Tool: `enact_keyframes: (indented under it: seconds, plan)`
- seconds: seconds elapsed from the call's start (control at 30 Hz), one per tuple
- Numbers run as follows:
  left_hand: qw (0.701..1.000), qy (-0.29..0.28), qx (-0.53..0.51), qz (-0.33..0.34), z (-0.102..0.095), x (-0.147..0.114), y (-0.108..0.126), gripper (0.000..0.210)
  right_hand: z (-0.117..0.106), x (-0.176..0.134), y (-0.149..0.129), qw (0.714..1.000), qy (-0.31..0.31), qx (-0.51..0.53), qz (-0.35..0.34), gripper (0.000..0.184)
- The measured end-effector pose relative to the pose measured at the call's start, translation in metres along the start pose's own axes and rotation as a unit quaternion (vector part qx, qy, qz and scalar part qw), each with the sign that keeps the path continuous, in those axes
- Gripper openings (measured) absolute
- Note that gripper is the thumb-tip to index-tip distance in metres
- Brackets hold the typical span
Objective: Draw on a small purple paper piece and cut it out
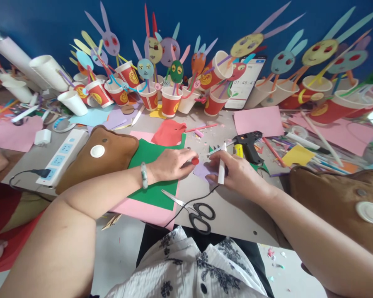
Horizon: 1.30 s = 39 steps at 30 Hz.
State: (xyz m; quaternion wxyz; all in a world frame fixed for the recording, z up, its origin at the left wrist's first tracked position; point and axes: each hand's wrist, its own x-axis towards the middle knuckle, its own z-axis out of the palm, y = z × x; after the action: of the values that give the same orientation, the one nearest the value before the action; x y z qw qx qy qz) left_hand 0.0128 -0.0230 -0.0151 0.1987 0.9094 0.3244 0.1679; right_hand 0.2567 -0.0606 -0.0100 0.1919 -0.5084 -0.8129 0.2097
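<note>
My left hand (174,163), with a bracelet on its wrist, is closed over the green sheet (157,198). Its fingertips pinch a small red round piece (195,160). A white marker (221,171) stands nearly upright in my right hand (239,174), gripped between thumb and fingers. Just behind that hand lies a black glue gun (250,147) with a yellow part. Scissors (194,213) with black handles rest partly spread near the table's front edge, below both hands. Part of a purple paper piece (201,169) shows between the hands.
Paper cups (171,101) with paper rabbit figures line the back, beside a propped phone (247,85) showing a timer. Brown cushions (101,155) lie at both sides. A power strip (62,157) is at left. A black cord (186,205) crosses the front. Paper scraps and pens clutter the right.
</note>
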Motion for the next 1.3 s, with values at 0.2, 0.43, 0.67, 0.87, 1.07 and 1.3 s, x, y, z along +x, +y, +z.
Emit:
enact_keyframes:
  seconds: [0.2,0.43,0.67,0.87,1.07,1.3]
  plan:
    - [0.999,0.046,0.009,-0.028,0.001,0.001,-0.002,0.024,0.001,-0.001,-0.003,0.999,0.006,0.027,0.027,0.024]
    - [0.989,0.124,-0.017,-0.083,0.004,0.005,-0.011,0.022,0.002,0.002,0.000,0.998,0.018,0.034,0.039,0.023]
    - [0.979,0.162,-0.012,-0.124,0.005,0.010,-0.024,0.024,0.008,0.005,0.007,0.994,0.092,0.050,0.020,0.024]
    - [0.975,0.184,-0.029,-0.123,0.005,0.015,-0.030,0.026,0.011,0.010,0.010,0.981,0.181,0.073,-0.017,0.029]
    - [0.976,0.181,-0.016,-0.119,0.011,0.019,-0.030,0.023,0.011,0.012,0.019,0.974,0.218,0.050,-0.047,0.019]
    - [0.966,0.168,-0.053,-0.187,-0.002,0.034,-0.028,0.012,0.013,0.014,0.022,0.979,0.197,0.025,-0.047,0.020]
